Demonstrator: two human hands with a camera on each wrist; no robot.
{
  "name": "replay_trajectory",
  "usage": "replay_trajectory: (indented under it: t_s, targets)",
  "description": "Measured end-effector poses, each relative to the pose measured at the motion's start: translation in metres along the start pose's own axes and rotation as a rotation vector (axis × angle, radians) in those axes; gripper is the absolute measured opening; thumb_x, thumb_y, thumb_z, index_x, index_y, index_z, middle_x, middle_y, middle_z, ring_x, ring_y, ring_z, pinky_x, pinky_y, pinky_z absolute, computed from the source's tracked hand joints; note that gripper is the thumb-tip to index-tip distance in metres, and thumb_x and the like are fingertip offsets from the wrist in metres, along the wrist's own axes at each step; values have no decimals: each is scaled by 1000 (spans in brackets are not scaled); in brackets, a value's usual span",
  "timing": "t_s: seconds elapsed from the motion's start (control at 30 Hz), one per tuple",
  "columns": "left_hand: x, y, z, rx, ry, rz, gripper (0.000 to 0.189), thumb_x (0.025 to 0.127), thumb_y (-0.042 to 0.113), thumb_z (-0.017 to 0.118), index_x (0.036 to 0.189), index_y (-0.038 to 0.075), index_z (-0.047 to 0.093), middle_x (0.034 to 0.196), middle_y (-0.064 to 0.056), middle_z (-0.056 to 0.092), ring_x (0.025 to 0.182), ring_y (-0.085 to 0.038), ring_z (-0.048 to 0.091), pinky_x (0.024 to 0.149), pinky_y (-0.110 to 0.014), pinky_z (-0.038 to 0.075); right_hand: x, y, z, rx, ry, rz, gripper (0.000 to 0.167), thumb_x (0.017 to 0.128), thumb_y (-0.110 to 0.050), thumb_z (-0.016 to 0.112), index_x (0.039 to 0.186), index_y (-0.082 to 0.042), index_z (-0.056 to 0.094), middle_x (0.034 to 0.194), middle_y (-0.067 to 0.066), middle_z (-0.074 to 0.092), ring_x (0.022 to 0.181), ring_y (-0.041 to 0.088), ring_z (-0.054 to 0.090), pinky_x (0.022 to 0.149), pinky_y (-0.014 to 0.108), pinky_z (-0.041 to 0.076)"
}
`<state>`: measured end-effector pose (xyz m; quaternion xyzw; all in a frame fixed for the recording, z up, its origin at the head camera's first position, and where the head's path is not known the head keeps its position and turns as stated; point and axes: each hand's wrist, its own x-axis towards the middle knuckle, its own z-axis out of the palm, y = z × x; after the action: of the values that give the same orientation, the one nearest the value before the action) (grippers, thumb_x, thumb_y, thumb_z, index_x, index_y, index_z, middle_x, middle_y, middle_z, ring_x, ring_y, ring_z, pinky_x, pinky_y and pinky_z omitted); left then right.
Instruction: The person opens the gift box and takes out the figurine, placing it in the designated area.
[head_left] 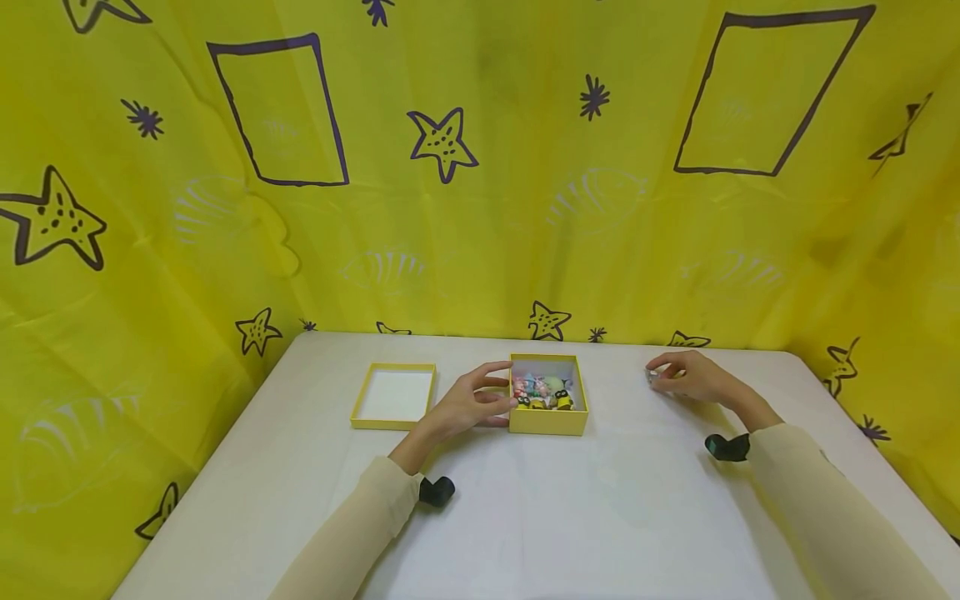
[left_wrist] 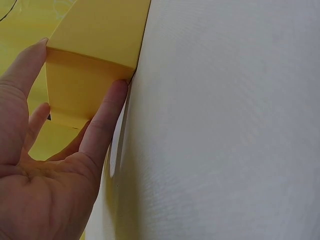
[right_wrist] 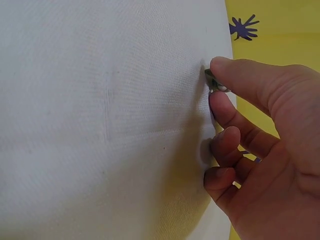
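A yellow open box (head_left: 549, 422) holds several small toy figures, pink ones (head_left: 528, 386) and yellow-and-black ones (head_left: 562, 399) among them. My left hand (head_left: 461, 405) is at the box's left side, its fingers extended and fingertips touching the wall. In the left wrist view, the fingers (left_wrist: 103, 117) rest along the yellow side, close to the table. To the right of the box, my right hand (head_left: 697, 377) pinches a small greenish-grey object (right_wrist: 218, 85) between thumb and index finger, right at the tabletop. The fingertips cover most of it, so its kind cannot be told.
A shallow yellow-rimmed lid (head_left: 393, 397) with a white inside lies left of the box, just beyond the left forearm. All of this is on a white-covered table (head_left: 585, 508). A yellow curtain (head_left: 510, 217) with starfish drawings hangs behind the table and at both sides.
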<state>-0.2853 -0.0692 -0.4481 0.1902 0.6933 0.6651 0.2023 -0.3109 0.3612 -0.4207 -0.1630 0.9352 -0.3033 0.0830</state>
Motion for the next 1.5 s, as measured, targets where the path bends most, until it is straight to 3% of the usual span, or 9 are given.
replay_trajectory:
  t_s: [0.4, 0.8, 1.13, 1.5]
  targets:
    - [-1, 1, 1, 11, 6, 9, 70, 97, 6, 72, 158, 14, 39, 148, -25, 46, 118, -32, 63, 86, -46, 62, 1, 1, -2, 20, -30, 48, 45, 94, -21, 76, 131, 0, 63, 101, 12, 66, 83, 22, 57, 69, 30, 52]
    - [-3, 3, 2, 30, 7, 16, 70, 97, 8, 72, 158, 12, 38, 148, -24, 46, 122, -34, 62, 86, -45, 62, -4, -6, -6, 29, -61, 9, 52, 94, -17, 77, 136, 5, 57, 104, 16, 69, 84, 22, 61, 70, 30, 56]
    - [-3, 2, 2, 31, 2, 5, 71, 97, 9, 73, 159, 14, 37, 150, -24, 45, 122, -32, 62, 87, -45, 62, -9, -12, -12, 19, -98, 25, 57, 93, -18, 78, 139, 6, 53, 108, 19, 68, 87, 24, 65, 77, 39, 61]
    - [-3, 2, 2, 3, 3, 8, 71, 97, 7, 72, 159, 12, 37, 149, -25, 45, 121, -32, 62, 87, -45, 62, -9, -15, -14, -6, -96, 12, 58, 93, -20, 78, 139, 5, 53, 110, 19, 68, 88, 23, 66, 75, 33, 59]
